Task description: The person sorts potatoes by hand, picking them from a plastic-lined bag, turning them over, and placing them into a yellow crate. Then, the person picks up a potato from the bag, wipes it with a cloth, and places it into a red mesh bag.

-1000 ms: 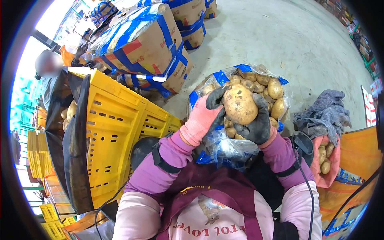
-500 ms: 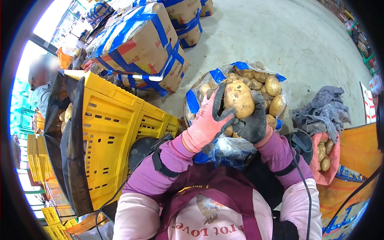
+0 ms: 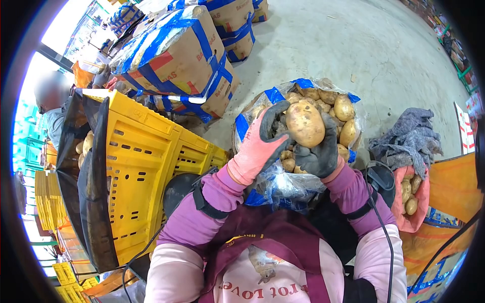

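A large potato (image 3: 305, 123) is held over a plastic-lined box of potatoes (image 3: 345, 108) with blue tape round its rim. My right hand (image 3: 323, 150), in a dark-coated glove, grips this potato from the right and below. To the left of it, my left hand (image 3: 260, 141), in a pink glove with dark fingertips, has thumb and fingers spread apart, with nothing seen between them. Its fingertips come near the potato's left side. Smaller potatoes show under and around both hands.
Yellow crates (image 3: 139, 177) with black cloth stand at the left. Taped cartons (image 3: 174, 55) are beyond them. A person (image 3: 52, 108) is at the far left. At the right, grey cloth (image 3: 409, 136) lies by a pink sack (image 3: 410, 214) of potatoes.
My left hand has moved slightly left and down, opening away from the large potato. The potato has shifted a little to the right in my right hand.
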Demonstrator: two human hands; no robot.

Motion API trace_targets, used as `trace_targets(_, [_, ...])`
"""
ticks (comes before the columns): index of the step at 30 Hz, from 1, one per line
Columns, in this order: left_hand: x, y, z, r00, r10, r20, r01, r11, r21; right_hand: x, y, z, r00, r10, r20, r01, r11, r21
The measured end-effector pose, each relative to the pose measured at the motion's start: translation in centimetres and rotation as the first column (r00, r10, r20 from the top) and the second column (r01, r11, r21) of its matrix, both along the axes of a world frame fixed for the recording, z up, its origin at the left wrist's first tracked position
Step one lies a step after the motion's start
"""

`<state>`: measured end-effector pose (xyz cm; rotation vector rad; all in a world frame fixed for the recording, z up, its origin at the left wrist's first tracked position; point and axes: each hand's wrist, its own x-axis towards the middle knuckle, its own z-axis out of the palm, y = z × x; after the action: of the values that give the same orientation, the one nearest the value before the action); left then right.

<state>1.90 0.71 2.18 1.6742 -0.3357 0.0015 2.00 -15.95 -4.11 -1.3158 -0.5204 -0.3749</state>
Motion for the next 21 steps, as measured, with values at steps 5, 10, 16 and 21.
trace_targets(5, [1.0,1.2,1.0,0.999,0.003,-0.035,-0.004,0.999,-0.032,0.8,-2.1,1.1,0.155,0.984,-0.086,-0.264,0.125,0.957])
trace_targets(10, [1.1,1.3,2.0,0.983,-0.107,-0.148,0.087,0.987,-0.138,0.2,-2.0,-1.1,0.118,0.985,-0.122,-0.187,0.143,0.972])
trace_targets(16, [0.7,1.4,2.1,0.969,-0.229,-0.088,0.224,0.972,-0.062,-0.2,-2.1,1.9,0.979,0.187,0.079,-0.116,0.835,-0.538])
trace_targets(21, [0.7,1.6,2.3,0.993,-0.115,0.038,0.110,0.987,0.119,0.0,-2.8,2.6,0.941,0.314,-0.129,-0.339,0.853,-0.396])
